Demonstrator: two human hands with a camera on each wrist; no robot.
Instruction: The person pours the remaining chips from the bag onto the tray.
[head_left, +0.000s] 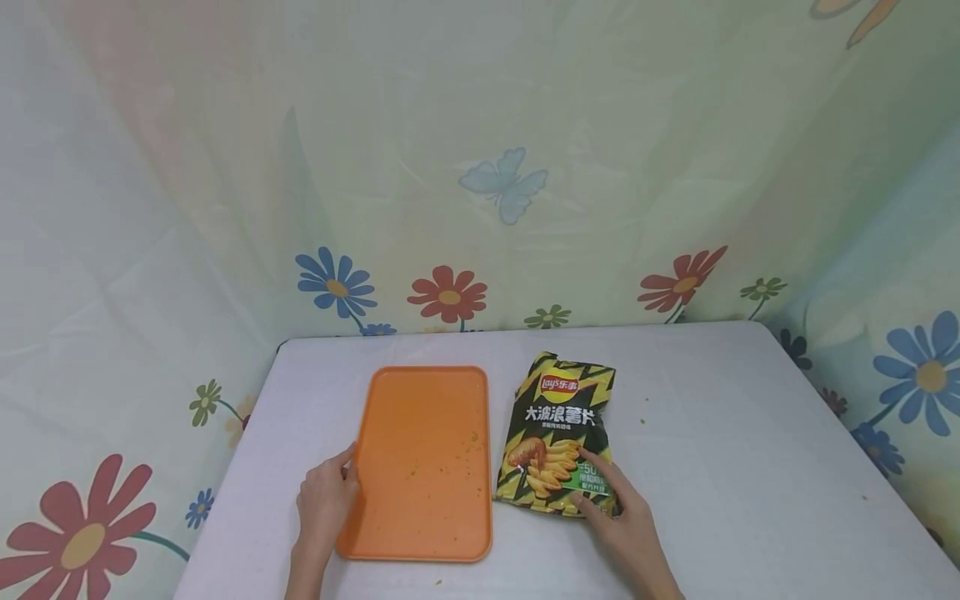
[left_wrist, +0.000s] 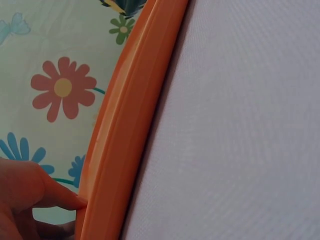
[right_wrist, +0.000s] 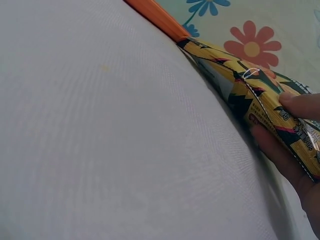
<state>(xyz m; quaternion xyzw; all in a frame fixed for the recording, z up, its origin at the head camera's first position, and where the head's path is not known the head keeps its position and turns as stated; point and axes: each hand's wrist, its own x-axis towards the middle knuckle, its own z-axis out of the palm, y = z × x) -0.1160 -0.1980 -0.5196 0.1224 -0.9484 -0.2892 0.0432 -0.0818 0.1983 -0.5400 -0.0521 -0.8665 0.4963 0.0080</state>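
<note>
While our left hand point(head_left: 324, 498) pinched the orange tray point(head_left: 423, 417), our right hand point(head_left: 628, 523) pinched the chip bag point(head_left: 557, 433). Both grips seemed made, release pending.

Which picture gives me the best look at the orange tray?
The head view: it shows the orange tray nearly whole from above, with the left hand gripping one edge. The left wrist view shows only part of one long side, close up; the right wrist view, just a short strip of edge.

The person's left hand point(head_left: 326, 495), right hand point(head_left: 627, 523) and visible wrists point(head_left: 311, 547) are bare, the fingers point(head_left: 611, 473) slender.
</note>
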